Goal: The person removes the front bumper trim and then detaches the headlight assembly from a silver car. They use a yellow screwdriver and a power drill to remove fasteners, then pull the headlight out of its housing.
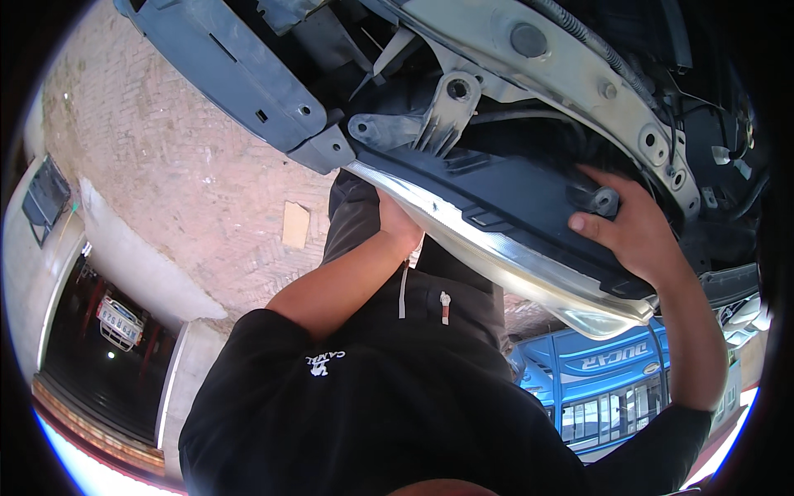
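Note:
A car headlight (496,246) with a clear lens and a black housing (529,194) lies slantwise across the front of the vehicle, in front of my body. My right hand (630,227) grips the housing's top near its right end, thumb and a finger on either side of a mounting tab (605,201). Against the lens underside, near the left end, my left hand (400,223) holds the headlight from below; its fingers are hidden behind the lens. A grey bracket (451,103) with bolt holes stands just beyond the housing.
A metal body frame (562,62) arches over the far side, with a corrugated hose and loose connectors (721,155) at right. A grey bumper beam (227,70) extends upper left. Brick paving (190,149) bears a piece of cardboard (295,224). A blue vehicle (600,355) stands at lower right.

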The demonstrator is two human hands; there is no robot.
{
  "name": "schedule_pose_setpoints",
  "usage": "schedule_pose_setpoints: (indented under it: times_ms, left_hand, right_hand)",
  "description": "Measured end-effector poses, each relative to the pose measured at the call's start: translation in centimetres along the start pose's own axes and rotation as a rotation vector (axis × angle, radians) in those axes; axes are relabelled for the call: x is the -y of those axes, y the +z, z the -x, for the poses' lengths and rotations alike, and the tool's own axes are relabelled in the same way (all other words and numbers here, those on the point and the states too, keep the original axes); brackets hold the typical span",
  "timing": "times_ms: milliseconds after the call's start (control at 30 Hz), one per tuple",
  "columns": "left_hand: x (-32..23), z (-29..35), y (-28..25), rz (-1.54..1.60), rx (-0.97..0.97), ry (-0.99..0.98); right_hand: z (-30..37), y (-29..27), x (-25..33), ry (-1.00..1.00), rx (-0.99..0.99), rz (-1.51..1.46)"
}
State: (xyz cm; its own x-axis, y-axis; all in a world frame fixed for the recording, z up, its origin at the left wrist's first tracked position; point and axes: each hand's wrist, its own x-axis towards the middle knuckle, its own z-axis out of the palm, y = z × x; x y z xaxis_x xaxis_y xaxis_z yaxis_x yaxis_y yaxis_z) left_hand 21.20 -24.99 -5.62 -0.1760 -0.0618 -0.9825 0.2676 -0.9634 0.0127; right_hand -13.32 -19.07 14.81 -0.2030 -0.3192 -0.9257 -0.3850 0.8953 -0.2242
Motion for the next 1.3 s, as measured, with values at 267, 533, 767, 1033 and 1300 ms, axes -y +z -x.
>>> schedule_pose_setpoints:
  times_ms: [267,533,767,1033,1300]
  left_hand:
    - [0.2,0.6,2.7,-0.017,-0.014,0.062]
    - [0.2,1.1,0.2,-0.043,0.052,0.043]
    - [0.6,-0.5,-0.8,0.019,0.149,-0.075]
    - [0.5,-0.4,1.4,-0.002,0.121,-0.018]
    - [0.5,1.2,1.0,-0.001,0.167,0.018]
  right_hand:
    - [-0.3,-0.4,-1.2,-0.006,-0.017,-0.022]
    - [0.2,0.0,-0.6,-0.002,-0.023,0.018]
    - [0.2,-0.1,-0.5,-0.008,-0.009,0.002]
    - [-0.1,-0.6,-1.8,-0.018,-0.001,-0.05]
    - [0.1,-0.2,-1.7,-0.026,-0.027,0.028]
